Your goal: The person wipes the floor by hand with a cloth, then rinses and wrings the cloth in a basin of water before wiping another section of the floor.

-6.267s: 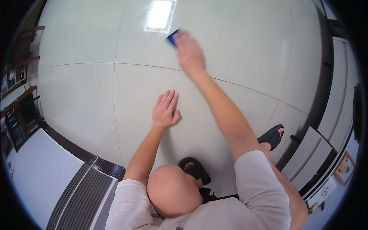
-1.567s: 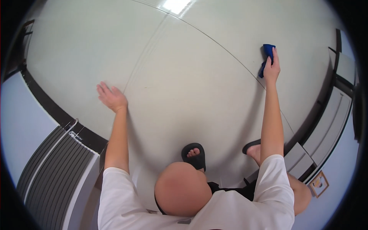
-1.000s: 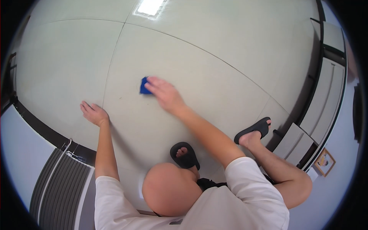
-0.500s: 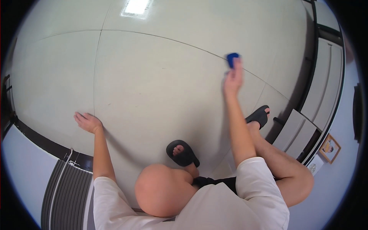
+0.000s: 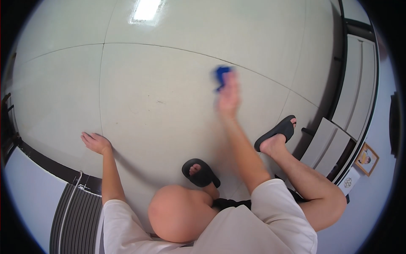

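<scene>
Out over the pale tiled floor, my right hand presses on a dark blue cloth, just short of a tile seam. Both are smeared by motion, and part of the cloth is covered by the fingers. My left hand rests on the floor at the left, its fingers stretched out and nothing in them. A few small dark marks show on the tile between the two hands.
My feet stand in black slippers, one near the middle and one to the right. Light-coloured drawers with a dark frame line the right side. A framed picture is at the right wall. A grey ribbed panel stands lower left.
My right hand has swept the blue cloth to the left and slightly nearer across the floor. The left hand stays in its place, and the view has shifted a little.
</scene>
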A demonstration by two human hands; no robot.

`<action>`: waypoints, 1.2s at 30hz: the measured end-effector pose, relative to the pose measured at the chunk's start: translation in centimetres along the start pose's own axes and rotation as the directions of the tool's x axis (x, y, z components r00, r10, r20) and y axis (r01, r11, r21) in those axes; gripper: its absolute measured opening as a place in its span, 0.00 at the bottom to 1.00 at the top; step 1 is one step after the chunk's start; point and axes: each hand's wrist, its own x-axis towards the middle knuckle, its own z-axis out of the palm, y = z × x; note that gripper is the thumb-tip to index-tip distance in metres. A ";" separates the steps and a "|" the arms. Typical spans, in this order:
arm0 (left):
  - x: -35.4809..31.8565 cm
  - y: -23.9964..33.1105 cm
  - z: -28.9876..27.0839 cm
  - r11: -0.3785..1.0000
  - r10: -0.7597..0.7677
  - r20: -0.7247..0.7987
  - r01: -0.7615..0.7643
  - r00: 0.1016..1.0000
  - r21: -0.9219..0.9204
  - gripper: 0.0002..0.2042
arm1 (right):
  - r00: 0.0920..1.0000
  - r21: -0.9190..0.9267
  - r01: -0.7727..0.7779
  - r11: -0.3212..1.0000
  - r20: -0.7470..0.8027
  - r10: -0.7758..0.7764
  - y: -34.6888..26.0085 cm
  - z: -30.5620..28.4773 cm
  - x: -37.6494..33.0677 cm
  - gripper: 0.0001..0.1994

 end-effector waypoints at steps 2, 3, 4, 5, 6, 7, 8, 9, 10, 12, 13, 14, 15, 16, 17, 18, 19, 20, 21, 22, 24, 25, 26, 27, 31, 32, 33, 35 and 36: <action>0.9 -1.9 -1.8 0.999 -0.003 -0.029 0.004 1.000 0.035 0.27 | 0.963 -0.297 -0.059 0.953 -0.270 -0.025 -0.1 -6.5 4.3 0.28; 0.9 -2.0 -2.0 0.999 -0.002 -0.032 0.003 0.999 0.033 0.27 | 0.931 -0.470 -0.128 0.873 -0.361 -0.058 -0.1 -10.2 6.2 0.26; 0.2 -0.6 -0.7 1.000 -0.005 -0.017 0.005 1.000 0.003 0.27 | 0.888 -0.551 -0.171 0.817 -0.446 -0.116 2.4 -16.0 8.2 0.25; -0.2 0.0 0.1 1.000 -0.003 -0.007 0.003 1.000 -0.008 0.27 | 0.841 -0.595 -0.246 0.765 -0.523 -0.136 3.7 -19.4 9.7 0.24; -0.2 0.0 0.0 1.000 0.000 -0.007 0.000 1.000 -0.001 0.27 | 0.811 -0.625 -0.291 0.724 -0.563 -0.160 4.5 -20.3 10.7 0.24; -0.1 -0.1 0.0 1.000 -0.003 -0.015 0.003 1.000 0.005 0.27 | 0.814 -0.621 -0.288 0.729 -0.560 -0.155 4.8 -19.4 11.7 0.24; 0.0 -0.4 -0.1 1.000 0.000 -0.020 0.001 1.000 0.010 0.28 | 0.835 -0.646 -0.248 0.722 -0.520 -0.179 4.8 -18.2 13.1 0.23; 0.0 -0.8 -0.3 1.000 0.003 -0.023 -0.002 1.000 0.014 0.28 | 0.854 -0.670 -0.207 0.713 -0.480 -0.204 4.7 -16.8 14.5 0.23; 0.1 -0.9 -0.3 1.000 0.001 -0.029 -0.001 1.000 0.015 0.28 | 0.879 -0.666 -0.124 0.735 -0.418 -0.230 4.3 -14.8 16.1 0.23; 0.3 -1.1 0.0 1.000 0.014 -0.045 -0.014 0.999 0.002 0.28 | 0.917 -0.605 0.046 0.795 -0.290 -0.274 3.0 -9.5 19.5 0.23; 0.1 -1.0 0.1 1.000 0.011 -0.046 -0.011 0.999 0.000 0.28 | 0.931 -0.547 0.129 0.827 -0.221 -0.291 2.1 -6.6 21.1 0.23; 0.1 -1.3 -0.1 1.000 0.015 -0.052 -0.014 0.999 0.009 0.28 | 0.935 -0.560 0.197 0.805 -0.139 -0.325 0.8 -3.2 21.9 0.23; 0.2 -1.6 -0.3 1.000 0.019 -0.059 -0.018 0.998 0.020 0.28 | 0.933 -0.566 0.264 0.781 -0.055 -0.355 -0.7 0.2 22.2 0.24; 0.1 -1.5 -0.2 1.000 0.017 -0.061 -0.015 0.998 0.020 0.28 | 0.917 -0.548 0.340 0.764 0.015 -0.398 -2.1 3.0 22.2 0.24; 0.0 -1.1 0.0 1.000 0.008 -0.063 -0.007 0.998 0.018 0.27 | 0.895 -0.525 0.413 0.744 0.084 -0.438 -3.3 5.4 21.9 0.25; -0.2 -1.0 0.1 1.000 0.000 -0.064 0.001 0.998 0.017 0.27 | 0.879 -0.472 0.469 0.747 0.169 -0.445 -4.2 7.3 20.9 0.25; -0.2 -1.1 0.1 1.000 -0.001 -0.065 0.002 0.998 0.018 0.27 | 0.855 -0.412 0.519 0.749 0.252 -0.454 -5.0 9.0 19.7 0.26; -0.1 -1.0 0.2 1.000 -0.005 -0.066 0.006 0.998 0.011 0.27 | 0.798 -0.342 0.597 0.726 0.344 -0.494 -5.7 10.4 18.1 0.27; -0.1 -1.1 0.1 1.000 -0.009 -0.067 0.009 0.998 0.010 0.27 | 0.731 -0.262 0.663 0.701 0.430 -0.530 -6.1 11.7 15.7 0.27; -0.1 -1.5 -0.1 1.000 -0.009 -0.069 0.010 0.998 0.017 0.27 | 0.674 -0.187 0.694 0.695 0.510 -0.535 -6.7 13.0 12.8 0.27; 0.0 -1.8 -0.2 0.999 -0.006 -0.046 0.008 0.999 0.036 0.28 | 0.567 -0.045 0.721 0.691 0.612 -0.552 -7.8 14.8 6.4 0.26; -0.2 -1.3 0.2 0.999 -0.005 -0.041 0.007 0.999 0.032 0.28 | 0.525 0.014 0.722 0.691 0.640 -0.561 -8.1 14.9 3.4 0.24; -0.2 -1.3 0.1 1.000 -0.013 -0.032 0.014 0.999 0.013 0.28 | 0.508 0.016 0.724 0.689 0.664 -0.549 -9.1 15.1 0.6 0.23; -0.3 -1.2 0.0 1.000 -0.018 -0.022 0.018 1.000 -0.011 0.28 | 0.492 0.013 0.727 0.686 0.686 -0.535 -9.8 15.1 -1.1 0.23; -0.1 -1.1 -0.1 1.000 -0.009 -0.018 0.009 1.000 0.011 0.28 | 0.660 -0.113 0.661 0.742 0.558 -0.503 -8.7 12.8 -0.7 0.23; -0.1 -1.2 -0.2 1.000 -0.014 -0.008 0.014 1.000 0.023 0.28 | 0.701 -0.179 0.657 0.732 0.501 -0.507 -7.4 11.1 0.6 0.22; -0.1 -1.0 -0.1 0.999 -0.020 0.003 0.020 1.000 0.027 0.28 | 0.738 -0.299 0.638 0.709 0.501 -0.452 -5.4 8.2 2.5 0.24; 0.2 -2.0 -0.8 0.999 -0.013 -0.011 0.013 1.000 0.046 0.28 | 0.891 -0.499 0.450 0.741 0.302 -0.339 -3.4 2.3 5.3 0.27; 0.6 -2.6 -1.4 0.998 -0.007 -0.024 0.008 1.000 0.056 0.28 | 0.945 -0.546 0.328 0.771 0.177 -0.277 -2.9 -0.7 6.3 0.27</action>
